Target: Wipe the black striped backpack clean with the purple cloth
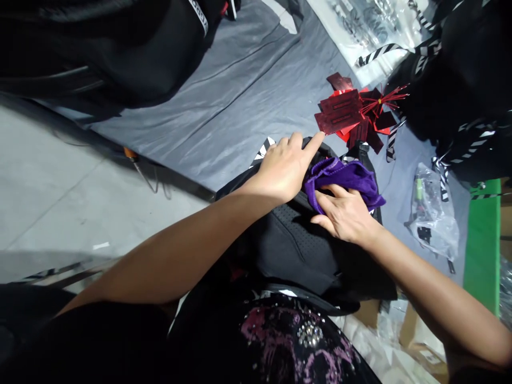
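A black bag (296,240) with a perforated panel lies at the table's near edge, against the person's body. My left hand (288,166) rests on the bag's upper edge, its index finger stretched out and the others bent over the fabric. Just right of it, my right hand (344,213) presses on a bunched purple cloth (348,178) at the top of the bag, fingers partly tucked into its folds and thumb apart. What lies under the cloth is hidden.
Red and dark red tags (344,112) lie beyond the hands on the grey-covered table (240,96). Large black bags (120,48) stand back left and right. A clear plastic bag (436,213) with small parts sits right, near a green board (482,245).
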`<state>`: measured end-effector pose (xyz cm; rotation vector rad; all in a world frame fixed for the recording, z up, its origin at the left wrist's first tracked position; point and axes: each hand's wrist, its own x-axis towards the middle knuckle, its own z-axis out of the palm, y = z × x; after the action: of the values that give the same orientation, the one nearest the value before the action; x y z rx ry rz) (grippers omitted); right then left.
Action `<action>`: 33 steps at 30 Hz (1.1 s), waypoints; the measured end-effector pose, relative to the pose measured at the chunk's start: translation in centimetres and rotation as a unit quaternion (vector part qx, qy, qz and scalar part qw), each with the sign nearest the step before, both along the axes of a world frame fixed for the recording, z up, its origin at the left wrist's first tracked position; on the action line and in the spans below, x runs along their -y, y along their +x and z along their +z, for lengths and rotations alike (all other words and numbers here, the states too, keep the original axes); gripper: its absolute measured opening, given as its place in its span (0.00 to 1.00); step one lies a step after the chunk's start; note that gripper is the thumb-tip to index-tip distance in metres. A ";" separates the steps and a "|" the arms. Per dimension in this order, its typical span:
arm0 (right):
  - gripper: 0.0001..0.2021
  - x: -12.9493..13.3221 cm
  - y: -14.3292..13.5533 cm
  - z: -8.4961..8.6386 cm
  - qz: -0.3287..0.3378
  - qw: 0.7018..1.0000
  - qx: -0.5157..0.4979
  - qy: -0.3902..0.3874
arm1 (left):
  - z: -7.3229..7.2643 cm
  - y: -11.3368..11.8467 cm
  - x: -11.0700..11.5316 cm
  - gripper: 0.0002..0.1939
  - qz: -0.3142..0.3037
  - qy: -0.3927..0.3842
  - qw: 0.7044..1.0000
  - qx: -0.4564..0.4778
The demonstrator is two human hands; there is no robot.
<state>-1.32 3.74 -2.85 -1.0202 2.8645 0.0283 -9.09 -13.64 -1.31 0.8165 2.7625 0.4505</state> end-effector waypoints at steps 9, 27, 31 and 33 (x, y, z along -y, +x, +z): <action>0.32 0.4 -0.5 0.1 0.023 0.999 -0.013 -0.038 | -0.1 -0.1 0.0 0.36 0.002 0.005 1.000 0.004; 0.31 -1.8 1.9 0.6 -0.046 0.999 -0.008 0.013 | -0.4 -0.3 -0.1 0.39 -0.001 0.014 1.000 -0.001; 0.36 -0.3 0.8 0.2 -0.030 0.999 0.012 0.018 | -0.1 -0.2 -0.2 0.38 0.006 -0.003 1.000 0.016; 0.36 0.2 0.5 0.2 -0.038 0.999 0.007 0.024 | -0.1 -0.2 -0.2 0.38 0.002 0.004 1.000 0.017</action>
<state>-0.83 3.58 -2.67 -0.8984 2.8726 0.0817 -9.24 -13.44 -1.36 0.7965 2.7336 0.4727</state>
